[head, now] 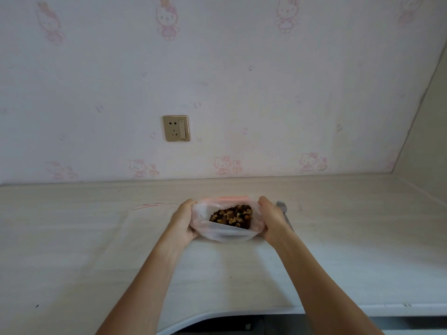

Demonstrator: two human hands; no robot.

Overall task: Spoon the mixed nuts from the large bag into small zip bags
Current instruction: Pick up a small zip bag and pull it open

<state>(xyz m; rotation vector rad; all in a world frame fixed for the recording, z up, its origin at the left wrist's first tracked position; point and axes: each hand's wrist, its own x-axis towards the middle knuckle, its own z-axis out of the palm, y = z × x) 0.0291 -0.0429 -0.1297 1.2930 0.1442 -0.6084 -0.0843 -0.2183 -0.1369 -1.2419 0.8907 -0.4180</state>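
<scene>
Here, in the head view, the left hand (183, 220) and right hand (271, 220) grip the sides of the large bag (226, 232) of mixed nuts (232, 215) on the worktop (96, 250), fingers curled around the plastic, mouth spread. Likely preparation for scooping; next, one hand must free itself for the spoon (283, 209) just beside it and a small zip bag (135, 228).

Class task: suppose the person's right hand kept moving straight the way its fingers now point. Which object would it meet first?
The right hand already grips the nut bag, fingers pointing leftward into it, so it would likely meet the bag itself first.
</scene>
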